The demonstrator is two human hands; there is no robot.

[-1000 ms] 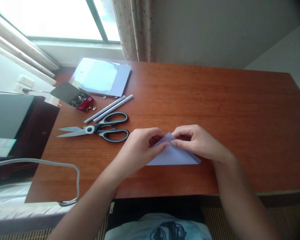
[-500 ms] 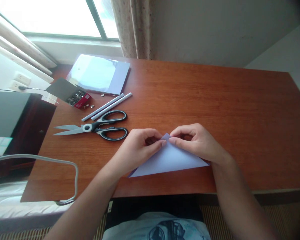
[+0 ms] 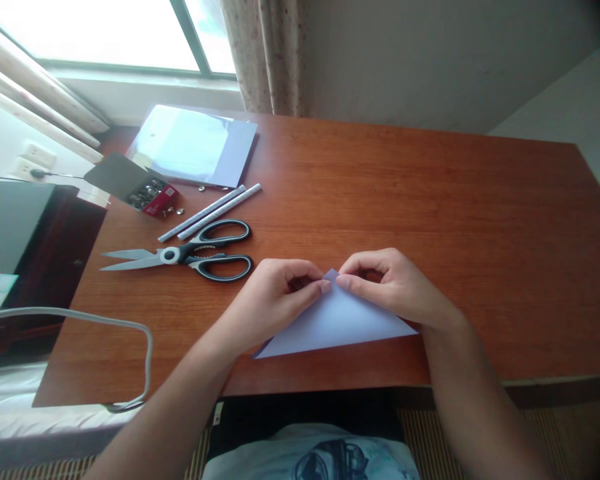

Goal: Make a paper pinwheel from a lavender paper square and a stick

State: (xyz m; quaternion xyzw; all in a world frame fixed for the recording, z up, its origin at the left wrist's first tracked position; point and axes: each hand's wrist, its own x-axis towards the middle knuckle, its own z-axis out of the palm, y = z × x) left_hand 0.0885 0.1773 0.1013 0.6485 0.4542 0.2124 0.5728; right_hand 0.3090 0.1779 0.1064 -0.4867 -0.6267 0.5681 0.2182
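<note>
A sheet of paper (image 3: 337, 323), folded into a triangle, lies near the table's front edge with its peak pointing away from me. Its upper face is pale, and darker purple shows at the peak and the left corner. My left hand (image 3: 285, 297) is closed, pinching the paper's left slope just below the peak. On the opposite slope, my right hand (image 3: 393, 283) pinches the paper close to the same peak. Only a small gap separates the two sets of fingertips. Both hands' lower fingers are partly hidden.
Open scissors (image 3: 180, 255) lie left of my hands, blades pointing left. Behind them are two paper rods (image 3: 220, 212), an open red box of metal pins (image 3: 153, 198) and a clear packet of sheets (image 3: 193, 147). A white cable (image 3: 149, 353) crosses the table's (image 3: 430, 193) left corner.
Both hands keep their pinch on the folded paper with almost no movement. The whole view has shifted slightly, so things at the left appear a little further left.
</note>
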